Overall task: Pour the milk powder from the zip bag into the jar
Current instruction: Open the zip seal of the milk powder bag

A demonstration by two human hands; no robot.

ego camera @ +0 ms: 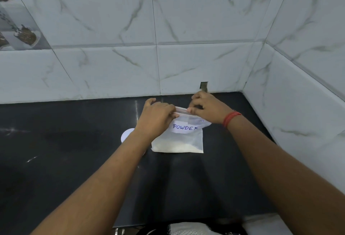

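We are opening the bag (179, 137), upright on the table (74, 160): left hand (155, 118) and right hand (207, 108) each grip its zip. Next, part the seal, then tip.

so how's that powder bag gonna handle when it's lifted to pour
The zip bag is thin film, so probably floppy. Its powder sits low, so likely light and bottom-heavy. Both hands, left hand and right hand, pinch its top.
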